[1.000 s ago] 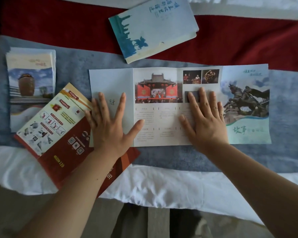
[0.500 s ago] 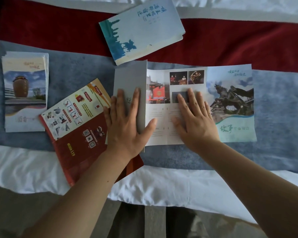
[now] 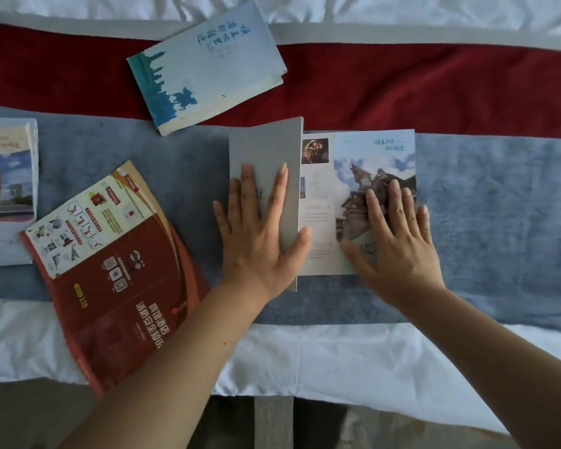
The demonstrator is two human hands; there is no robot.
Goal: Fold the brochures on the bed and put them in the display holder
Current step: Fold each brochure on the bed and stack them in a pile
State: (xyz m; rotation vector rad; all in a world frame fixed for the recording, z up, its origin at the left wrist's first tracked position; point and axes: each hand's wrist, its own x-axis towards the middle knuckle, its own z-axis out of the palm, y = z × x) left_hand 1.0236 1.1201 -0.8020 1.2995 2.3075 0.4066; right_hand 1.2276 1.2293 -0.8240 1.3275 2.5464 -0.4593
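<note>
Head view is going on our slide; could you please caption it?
Left hand presses the grey folded panel of a pale-blue horse-statue paper brochure while the right hand flattens its cover.

Beyond the fingertips of the left hand (image 3: 256, 234), a pale blue folded brochure (image 3: 208, 69) lies askew. A red safety booklet (image 3: 117, 270) lies close outside that hand's little finger, with a brochure stack (image 3: 7, 189) farther out. Outside the little finger of the right hand (image 3: 399, 234), the grey-blue bed runner (image 3: 499, 205) lies bare, as does the red band (image 3: 402, 89) beyond its fingertips.
</note>
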